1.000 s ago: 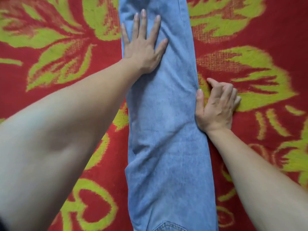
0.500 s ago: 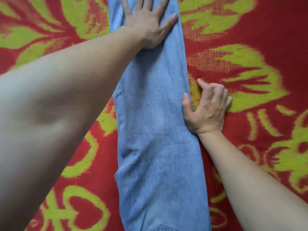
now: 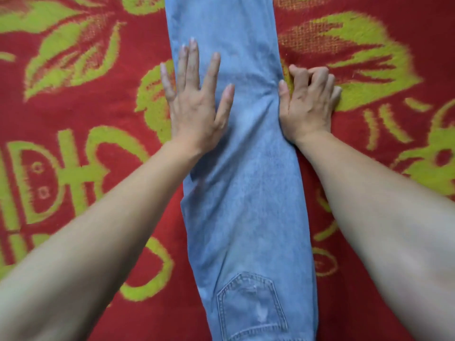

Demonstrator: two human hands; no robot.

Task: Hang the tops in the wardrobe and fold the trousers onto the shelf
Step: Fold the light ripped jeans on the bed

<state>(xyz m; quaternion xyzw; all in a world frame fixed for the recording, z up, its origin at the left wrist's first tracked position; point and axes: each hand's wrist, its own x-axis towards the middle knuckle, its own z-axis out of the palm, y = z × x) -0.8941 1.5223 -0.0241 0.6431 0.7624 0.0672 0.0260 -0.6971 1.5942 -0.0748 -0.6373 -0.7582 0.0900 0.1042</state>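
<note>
Red blanket (image 3: pixel 73 107) with big yellow-green leaves and flowers fills the whole view; whether it covers a bed or the floor cannot be told, and no wardrobe or shelf is in sight. On it lie the jeans (image 3: pixel 246 193), pale blue and doubled lengthwise into one long strip. They run from the back pocket (image 3: pixel 251 306), nearest the person, straight away out of view.

Beyond the pocket, the left hand (image 3: pixel 194 102) lies flat on the strip's left edge, its fingers (image 3: pixel 192 60) straight and spread, the little finger overhanging onto the blanket. Level with it on the opposite edge is the right hand (image 3: pixel 307 102). Its fingers (image 3: pixel 317 75) are curled on the blanket just beside the denim, and the thumb presses into the edge, where creases fan out. Whether any cloth is pinched there cannot be told.

Denim like this should be fairly heavy, soft but with some body. It will hold a fold and will not slip much on the nubbly blanket, though the two layers can creep apart. For the next fold, the hem end seems the best place to hold, both layers together, brought back toward the pocket.
</note>
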